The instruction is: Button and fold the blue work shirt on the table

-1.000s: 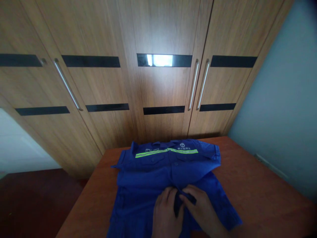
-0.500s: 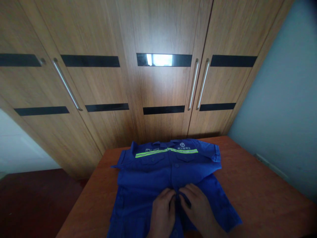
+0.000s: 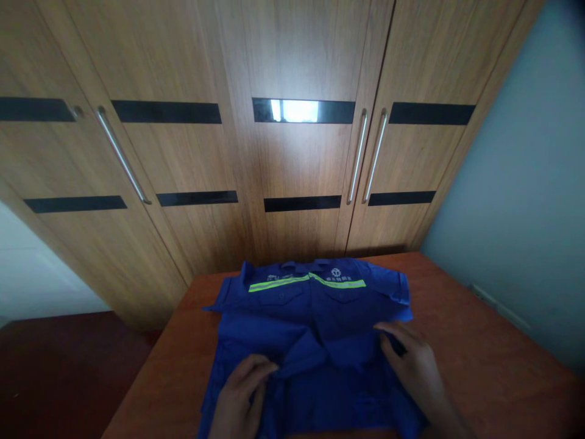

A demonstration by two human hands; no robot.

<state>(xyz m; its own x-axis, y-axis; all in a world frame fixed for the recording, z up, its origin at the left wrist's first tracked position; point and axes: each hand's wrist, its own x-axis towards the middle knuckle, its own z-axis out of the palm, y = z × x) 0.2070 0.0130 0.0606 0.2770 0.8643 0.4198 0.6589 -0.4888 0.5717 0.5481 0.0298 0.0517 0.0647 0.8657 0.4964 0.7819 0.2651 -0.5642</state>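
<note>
A dark blue work jacket [image 3: 260,326] lies front up, its collar at the far end, with yellow-green reflective strips across the chest. Its lower front is parted, and the inside of the back shows between the two panels. My left hand [image 3: 244,393] pinches the left front panel near its edge, thumb and fingers together. Over on the right, my right hand [image 3: 414,363] has its fingers closed on the other panel, which is drawn outward. A white gear-shaped emblem and lettering sit above the right strip. Folds hide the lower buttons.
The reddish-brown wooden table [image 3: 475,366] bears the jacket. Close behind it stands a wooden wardrobe [image 3: 292,231] with black inlays and metal handles [image 3: 357,157]. A pale wall [image 3: 516,231] borders the table's right side, and dark red floor [image 3: 68,366] shows at left.
My hands were together at the jacket's centre front. They have moved apart, left and right, and the lower front panels have spread open between them.
</note>
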